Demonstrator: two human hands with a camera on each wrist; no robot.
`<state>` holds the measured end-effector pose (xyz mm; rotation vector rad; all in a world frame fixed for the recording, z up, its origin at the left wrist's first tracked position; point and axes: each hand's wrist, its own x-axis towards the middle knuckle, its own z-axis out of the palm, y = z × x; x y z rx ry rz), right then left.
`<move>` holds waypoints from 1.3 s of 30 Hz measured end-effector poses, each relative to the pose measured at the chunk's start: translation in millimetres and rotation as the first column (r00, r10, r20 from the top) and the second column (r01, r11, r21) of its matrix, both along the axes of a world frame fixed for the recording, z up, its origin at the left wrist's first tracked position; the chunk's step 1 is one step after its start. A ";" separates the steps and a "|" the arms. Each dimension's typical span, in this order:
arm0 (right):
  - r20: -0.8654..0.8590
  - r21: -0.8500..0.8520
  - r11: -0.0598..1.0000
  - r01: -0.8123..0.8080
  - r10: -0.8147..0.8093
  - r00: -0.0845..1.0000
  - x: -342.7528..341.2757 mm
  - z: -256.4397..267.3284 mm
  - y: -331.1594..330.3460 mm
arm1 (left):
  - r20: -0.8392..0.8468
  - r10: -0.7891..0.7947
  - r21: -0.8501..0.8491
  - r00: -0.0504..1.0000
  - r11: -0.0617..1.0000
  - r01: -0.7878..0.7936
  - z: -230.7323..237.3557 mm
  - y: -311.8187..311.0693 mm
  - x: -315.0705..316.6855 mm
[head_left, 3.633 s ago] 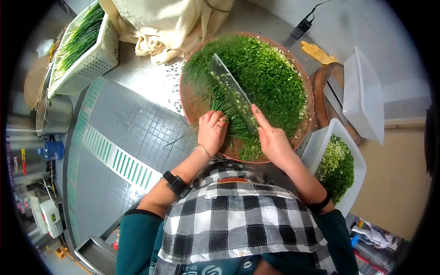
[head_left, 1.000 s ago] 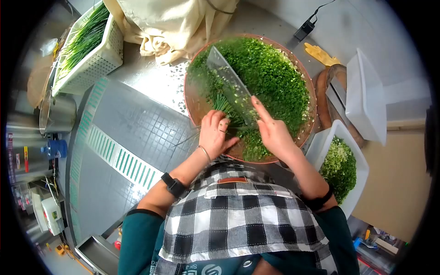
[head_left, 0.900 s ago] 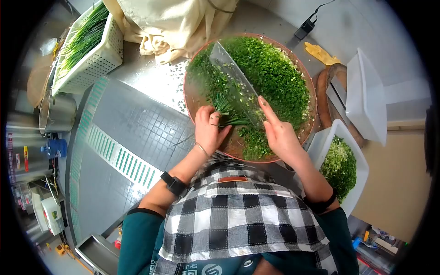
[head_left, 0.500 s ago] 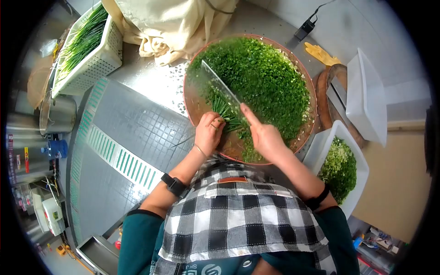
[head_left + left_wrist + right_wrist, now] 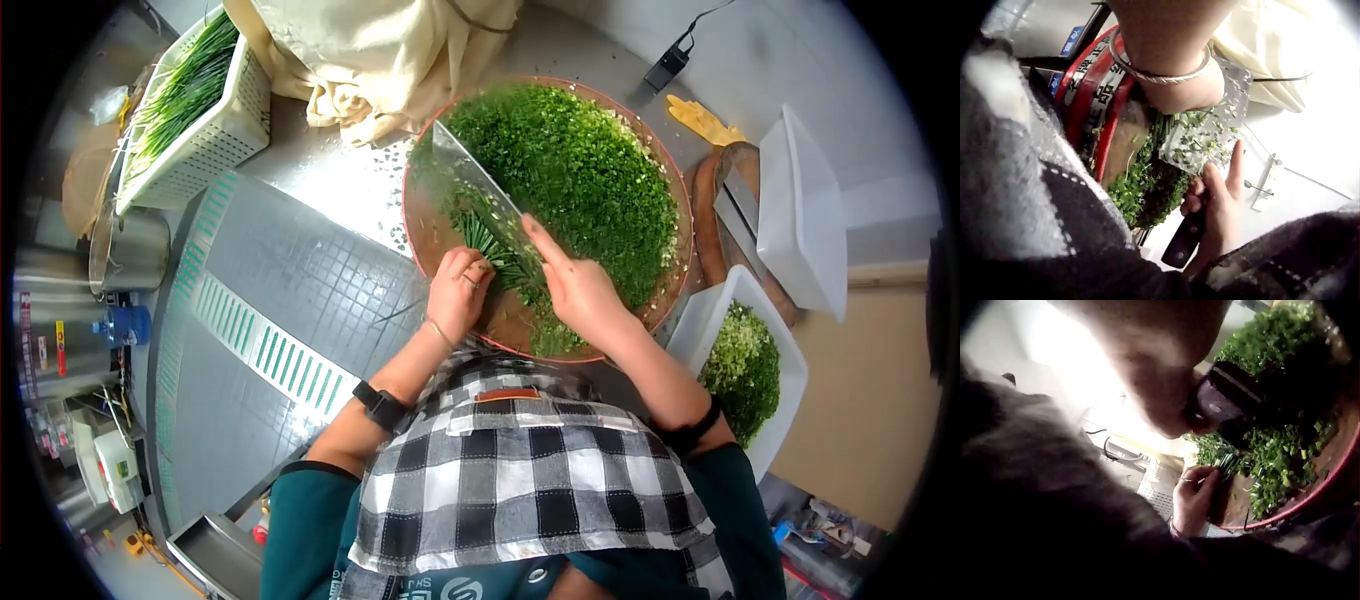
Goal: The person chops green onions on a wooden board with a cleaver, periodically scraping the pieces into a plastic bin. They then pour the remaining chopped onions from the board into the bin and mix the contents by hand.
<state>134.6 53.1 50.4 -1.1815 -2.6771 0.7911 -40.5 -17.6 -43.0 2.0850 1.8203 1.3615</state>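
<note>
In the head view the right hand (image 5: 582, 290) grips a cleaver (image 5: 478, 172) by its handle, the index finger stretched along the blade. Bits of green cling to the blade. The left hand (image 5: 462, 290) holds a bunch of green stalks (image 5: 480, 236) with curled fingers, just left of the blade. Under both lies a round wooden board (image 5: 430, 222) with a red rim, heaped with chopped greens (image 5: 590, 180). The left wrist view shows the dark handle (image 5: 1185, 236) in the right hand (image 5: 1221, 209). In the right wrist view the left hand (image 5: 1192, 503) pinches the stalks (image 5: 1227, 464).
A white basket (image 5: 215, 140) of long stalks stands at the upper left, beside cream cloth (image 5: 370, 70). At the right are a white tub (image 5: 690, 335) of chopped greens, another white tub (image 5: 800, 215), a yellow glove (image 5: 704, 121) and a black device (image 5: 665, 68). A grey grated surface (image 5: 310, 260) lies left.
Over these frames the cleaver has moved up and down and sideways beside the stalks; it now sits further left than a second ago. The left fingers have shifted and drawn closer round the bunch.
</note>
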 end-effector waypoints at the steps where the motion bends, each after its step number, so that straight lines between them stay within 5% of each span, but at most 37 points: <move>1: 0.002 0.002 1.000 -0.008 0.008 1.000 5.6 2.6 -4.6 | -0.019 0.004 -0.005 1.000 1.000 -0.004 0.7 -1.1 0.0; 3: -0.138 0.077 0.996 -0.047 0.058 0.989 14.6 14.8 -17.1 | -0.008 0.003 -0.010 1.000 1.000 -0.003 1.7 -2.5 0.1; 4: 0.034 0.013 1.000 -0.013 0.013 0.999 10.7 25.1 -22.7 | -0.001 -0.004 -0.008 1.000 1.000 0.003 1.7 -2.6 0.3; 7: 0.129 0.047 0.998 -0.042 0.035 0.991 -4.4 -0.9 -19.3 | -0.017 -0.018 -0.014 1.000 1.000 0.017 -4.3 -1.4 0.4; 17: 0.004 -0.081 0.993 0.083 -0.082 0.997 18.7 11.0 -2.1 | -0.051 -0.010 -0.044 0.999 0.999 0.008 -11.0 13.1 6.5; 22: -0.244 0.168 0.986 0.004 0.038 0.969 29.6 31.6 -15.8 | -0.066 0.125 0.004 0.990 0.992 -0.125 18.2 6.9 9.1; 25: -0.295 0.178 0.984 0.010 0.043 0.955 29.6 35.5 -25.4 | 0.031 0.089 -0.080 0.996 0.993 -0.086 0.7 -0.3 -1.1; 28: 0.054 0.042 0.999 0.020 -0.023 0.998 13.5 -2.5 -20.1 | 0.008 0.042 -0.020 0.999 0.999 -0.042 -13.1 3.0 -3.1; 36: -0.052 0.088 0.996 -0.010 0.015 0.999 21.1 18.8 -18.3 | -0.018 0.056 -0.002 0.998 0.998 -0.056 -11.9 4.7 -1.8; 39: 0.204 0.031 0.999 -0.016 0.009 0.979 7.6 5.4 -19.3 | -0.025 0.057 -0.014 0.998 0.998 -0.058 -11.7 3.1 -1.2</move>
